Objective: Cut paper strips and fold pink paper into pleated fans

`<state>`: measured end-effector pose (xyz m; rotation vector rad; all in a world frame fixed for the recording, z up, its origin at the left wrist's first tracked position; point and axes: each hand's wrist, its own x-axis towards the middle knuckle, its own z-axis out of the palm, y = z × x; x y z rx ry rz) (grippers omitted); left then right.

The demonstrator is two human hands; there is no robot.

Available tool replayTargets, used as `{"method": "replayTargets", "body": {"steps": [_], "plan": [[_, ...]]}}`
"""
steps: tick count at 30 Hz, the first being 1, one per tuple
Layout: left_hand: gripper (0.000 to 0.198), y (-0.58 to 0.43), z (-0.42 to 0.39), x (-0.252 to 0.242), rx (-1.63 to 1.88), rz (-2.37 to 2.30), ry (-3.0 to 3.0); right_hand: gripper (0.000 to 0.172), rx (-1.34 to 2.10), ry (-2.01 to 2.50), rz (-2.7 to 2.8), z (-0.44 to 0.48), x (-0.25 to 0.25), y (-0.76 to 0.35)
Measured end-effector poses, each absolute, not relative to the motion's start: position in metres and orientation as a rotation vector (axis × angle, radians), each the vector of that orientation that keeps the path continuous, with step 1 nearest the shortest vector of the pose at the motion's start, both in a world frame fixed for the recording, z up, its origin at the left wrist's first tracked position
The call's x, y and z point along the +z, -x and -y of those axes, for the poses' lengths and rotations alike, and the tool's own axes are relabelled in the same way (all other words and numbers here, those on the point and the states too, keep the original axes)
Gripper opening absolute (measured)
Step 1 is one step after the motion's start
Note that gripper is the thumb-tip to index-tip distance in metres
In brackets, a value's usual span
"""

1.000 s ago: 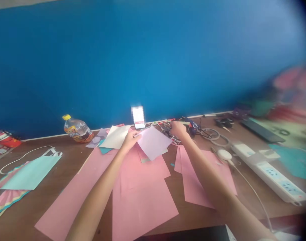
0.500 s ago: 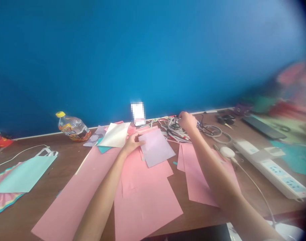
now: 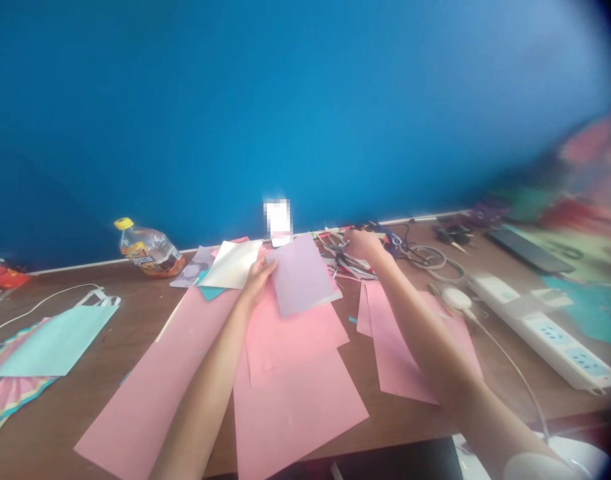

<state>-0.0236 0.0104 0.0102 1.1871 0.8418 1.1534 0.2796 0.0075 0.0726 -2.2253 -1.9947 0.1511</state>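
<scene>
My left hand [image 3: 259,279] pinches a light purple sheet of paper [image 3: 304,279] at its left edge, holding it above pink paper [image 3: 295,400]. My right hand [image 3: 364,245] is closed at the back of the desk, over a tangle of cables. A small dark grey piece shows at its fingertips, too blurred to name. A cream sheet [image 3: 231,265] lies just left of my left hand. Behind the purple sheet, a white card-like item [image 3: 278,221], blurred out, stands against the wall.
At the back left a yellow-capped bottle [image 3: 150,250] leans over. A pale blue paper bag [image 3: 58,343] lies at the left. On the right are looped grey cables [image 3: 438,263], a white power strip [image 3: 560,343], a round white charger [image 3: 456,299] and a dark phone-like slab [image 3: 528,250].
The purple sheet has turned and tilted upward in my left hand. My right hand has moved left, closer to the sheet, and a dark grey piece now shows at its fingertips.
</scene>
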Motion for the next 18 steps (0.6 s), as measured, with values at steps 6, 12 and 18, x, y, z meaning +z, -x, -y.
{"method": "replayTargets", "body": {"steps": [6, 12, 18], "plan": [[0.054, 0.021, -0.008, 0.013, 1.166, -0.931, -1.237, 0.048, 0.066, 2.228, 2.148, -0.003, 0.066, -0.27], [0.057, 0.02, -0.007, 0.012, 1.168, -0.987, -1.337, 0.042, -0.009, 2.309, 2.149, 0.002, 0.065, -0.259], [0.06, 0.022, -0.008, 0.007, 0.948, -1.09, -1.542, 0.039, -0.079, 2.324, 2.137, 0.003, 0.064, -0.253]]}}
